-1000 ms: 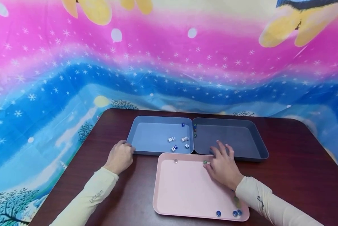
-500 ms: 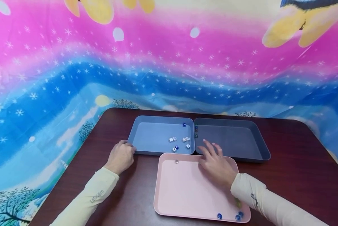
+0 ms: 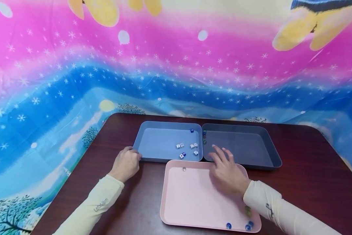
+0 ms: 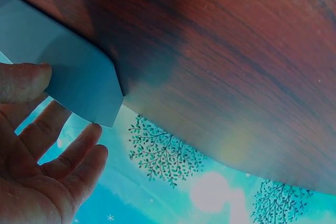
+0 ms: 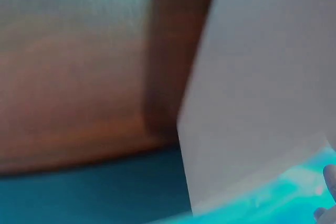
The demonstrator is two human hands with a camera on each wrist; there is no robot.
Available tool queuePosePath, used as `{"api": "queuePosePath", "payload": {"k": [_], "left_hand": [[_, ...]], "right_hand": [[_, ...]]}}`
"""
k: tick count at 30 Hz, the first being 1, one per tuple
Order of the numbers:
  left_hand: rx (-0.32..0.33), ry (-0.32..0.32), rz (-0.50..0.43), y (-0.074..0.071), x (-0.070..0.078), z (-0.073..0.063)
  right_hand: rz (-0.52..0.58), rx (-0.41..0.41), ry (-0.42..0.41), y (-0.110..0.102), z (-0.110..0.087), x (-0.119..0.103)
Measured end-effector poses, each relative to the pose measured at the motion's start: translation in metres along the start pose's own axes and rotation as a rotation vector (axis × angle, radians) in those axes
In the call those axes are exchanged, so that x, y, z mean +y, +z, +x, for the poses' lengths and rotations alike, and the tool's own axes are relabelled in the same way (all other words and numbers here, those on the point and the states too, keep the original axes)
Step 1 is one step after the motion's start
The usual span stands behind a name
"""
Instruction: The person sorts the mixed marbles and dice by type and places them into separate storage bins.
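left hand (image 3: 125, 164) pinching the rim of a blue-grey rectangular plastic tray (image 3: 156, 140) mid-frame, white and blue cube dice (image 3: 195, 153) inside; right hand (image 3: 227, 173) over a pink rectangular tray (image 3: 190, 199), lower centre, can't tell if it's gripping anything

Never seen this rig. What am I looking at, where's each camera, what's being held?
No machine here: these are a person's bare hands. The wide picture comes from a camera worn on the head; the other two come from one on each wrist. On the dark wooden table are a blue tray with white and blue dice, a dark gray tray with a few small items along its left side, and, nearer, a pink tray with marbles. The left hand grips the blue tray near a corner. The right hand is over the pink tray's far edge; whether it holds anything is hidden.
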State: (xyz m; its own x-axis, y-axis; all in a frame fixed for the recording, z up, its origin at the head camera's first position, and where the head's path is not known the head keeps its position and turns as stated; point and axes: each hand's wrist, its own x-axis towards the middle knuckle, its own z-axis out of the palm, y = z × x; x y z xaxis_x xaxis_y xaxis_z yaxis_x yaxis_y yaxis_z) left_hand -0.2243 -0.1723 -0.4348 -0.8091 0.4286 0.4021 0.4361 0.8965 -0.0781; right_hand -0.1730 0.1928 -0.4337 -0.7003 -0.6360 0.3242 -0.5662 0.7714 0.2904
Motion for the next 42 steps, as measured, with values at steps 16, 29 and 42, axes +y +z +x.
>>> {"api": "queuePosePath", "payload": {"k": [16,29,42], "left_hand": [[0.008,-0.003,-0.009,0.001,0.002,-0.005],[0.013,0.005,-0.002,-0.002,0.002,-0.002],[0.022,0.008,-0.011,-0.003,0.001,-0.001]], "right_hand": [[0.255,0.161,0.207,-0.040,0.057,0.052],[0.298,0.103,0.320,-0.052,0.033,0.060],[0.345,-0.011,0.323,-0.047,-0.025,0.049]]}}
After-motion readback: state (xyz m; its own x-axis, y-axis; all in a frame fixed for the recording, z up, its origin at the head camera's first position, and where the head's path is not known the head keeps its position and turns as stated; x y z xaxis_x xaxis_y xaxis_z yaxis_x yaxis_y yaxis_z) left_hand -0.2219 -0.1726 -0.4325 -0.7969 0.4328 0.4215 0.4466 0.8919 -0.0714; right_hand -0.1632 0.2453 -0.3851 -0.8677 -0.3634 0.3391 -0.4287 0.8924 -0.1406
